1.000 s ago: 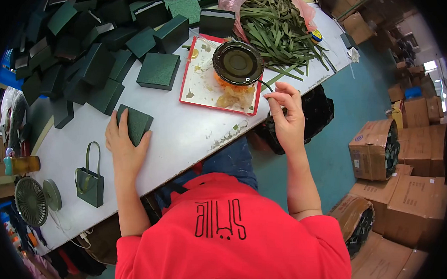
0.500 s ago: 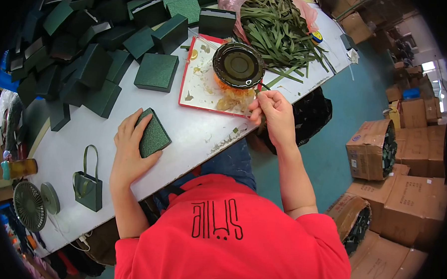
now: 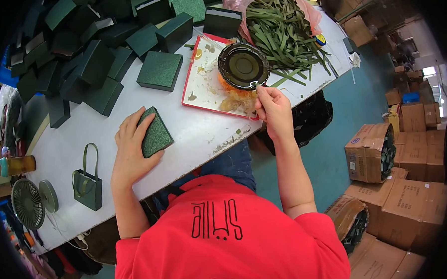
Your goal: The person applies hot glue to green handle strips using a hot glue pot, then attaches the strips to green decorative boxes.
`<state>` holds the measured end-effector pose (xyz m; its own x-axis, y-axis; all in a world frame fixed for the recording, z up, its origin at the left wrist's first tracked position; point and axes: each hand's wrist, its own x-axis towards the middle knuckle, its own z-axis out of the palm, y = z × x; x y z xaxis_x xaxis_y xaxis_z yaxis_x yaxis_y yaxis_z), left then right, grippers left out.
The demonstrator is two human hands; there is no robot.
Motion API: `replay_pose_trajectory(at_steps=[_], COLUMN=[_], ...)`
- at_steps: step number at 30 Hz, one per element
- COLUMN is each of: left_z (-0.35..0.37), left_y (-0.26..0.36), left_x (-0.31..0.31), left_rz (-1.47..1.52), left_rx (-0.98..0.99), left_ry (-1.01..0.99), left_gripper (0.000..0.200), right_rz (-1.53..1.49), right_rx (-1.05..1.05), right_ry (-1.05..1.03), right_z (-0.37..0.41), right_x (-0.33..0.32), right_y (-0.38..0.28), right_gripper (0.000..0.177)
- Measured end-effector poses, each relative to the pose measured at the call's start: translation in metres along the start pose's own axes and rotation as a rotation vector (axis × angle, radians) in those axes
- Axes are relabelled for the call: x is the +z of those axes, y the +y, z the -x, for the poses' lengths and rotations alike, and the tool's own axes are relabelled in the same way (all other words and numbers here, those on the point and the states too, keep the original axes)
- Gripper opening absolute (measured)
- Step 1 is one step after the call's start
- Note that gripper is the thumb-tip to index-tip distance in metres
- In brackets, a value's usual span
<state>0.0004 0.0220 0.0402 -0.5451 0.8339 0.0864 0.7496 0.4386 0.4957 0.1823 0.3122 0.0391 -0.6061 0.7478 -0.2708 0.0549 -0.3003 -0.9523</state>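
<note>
From the head view, the left hand (image 3: 132,148) lies on the bench (image 3: 204,131) with its grip closed around a small green box (image 3: 155,132). The fingers run along the box's left side and the thumb presses its near edge. The box is tilted on the bench top, its long axis running from near right to far left, and it sits just right of the palm.

The right hand (image 3: 273,111) is well apart from the box, to the right and a little farther off. Its fingertips (image 3: 260,89) are pressed together at the near rim of a round dark dish (image 3: 242,65). Whatever they pinch is too thin to make out. The dish stands on a red-edged tray (image 3: 198,91) smeared with orange and yellowish residue.

So the left hand has the box, and the tray lies between the box and the right hand.

Farther off are a heap of green boxes (image 3: 73,43), one flat box (image 3: 160,70) on its own and a pile of green ribbon strips (image 3: 283,25). A small green bag (image 3: 87,187) stands near left.
</note>
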Motion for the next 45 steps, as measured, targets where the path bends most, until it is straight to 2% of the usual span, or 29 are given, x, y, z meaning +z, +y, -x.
replay_pose_trajectory(at_steps=[10, 13, 16, 19, 20, 23, 27, 37, 45], left_z=[-0.002, -0.001, -0.003, -0.007, -0.008, -0.009, -0.013, -0.013, -0.015], left_y=[0.021, 0.025, 0.019, 0.019, 0.024, 0.032, 0.032, 0.034, 0.034], left_x=[0.013, 0.013, 0.020, 0.009, 0.004, -0.004, -0.003, -0.001, -0.003], left_rz=[-0.105, -0.139, -0.044, 0.341, 0.431, 0.670, 0.697, 0.776, 0.605], left_rx=[-0.095, -0.115, -0.126, 0.067, 0.091, 0.137, 0.238, 0.274, 0.382], left_ry=[0.064, 0.048, 0.114, 0.058, 0.015, -0.076, -0.132, -0.123, -0.170], left_gripper=[0.081, 0.088, 0.093, 0.097, 0.099, 0.101, 0.104, 0.103, 0.100], right_rz=[-0.080, -0.073, 0.021, 0.022, 0.067, 0.049, 0.093, 0.175, 0.435], right_rx=[0.042, -0.060, -0.123, -0.016, 0.084, 0.180, 0.320, 0.362, 0.425], right_ry=[-0.014, -0.008, -0.030, -0.271, -0.334, -0.563, -0.713, -0.751, -0.787], right_z=[-0.005, 0.008, 0.034, 0.056, 0.064, 0.079, 0.084, 0.087, 0.083], right_x=[-0.005, -0.007, 0.004, 0.011, 0.015, 0.030, 0.047, 0.054, 0.058], right_y=[0.006, 0.006, -0.006, -0.009, -0.013, -0.014, -0.012, 0.002, -0.003], right_gripper=[0.019, 0.015, 0.012, 0.012, 0.012, 0.011, 0.014, 0.022, 0.027])
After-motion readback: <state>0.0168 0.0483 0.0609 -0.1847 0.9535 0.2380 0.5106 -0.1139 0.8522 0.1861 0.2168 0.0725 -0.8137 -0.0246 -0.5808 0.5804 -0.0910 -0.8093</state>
